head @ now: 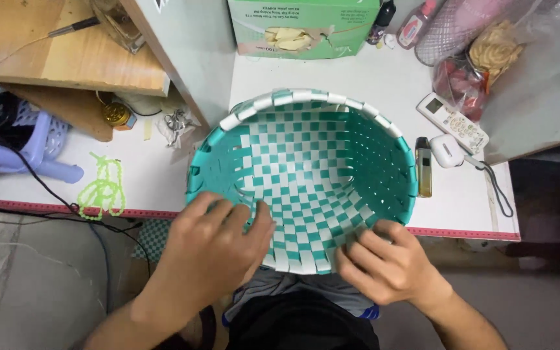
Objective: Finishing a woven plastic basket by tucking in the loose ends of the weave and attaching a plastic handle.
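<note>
Both hands grip the basket [306, 168] near rim: left hand [218, 243] and right hand [384, 262] clamped on its weave.

The basket's [306, 175] near rim at lower centre is hidden behind both hands: the left hand [212, 249] and the right hand [384, 262], whose fingertips curl out of sight. The green box [303, 26] and pink bottle [416, 26] are cut by the top edge.
</note>
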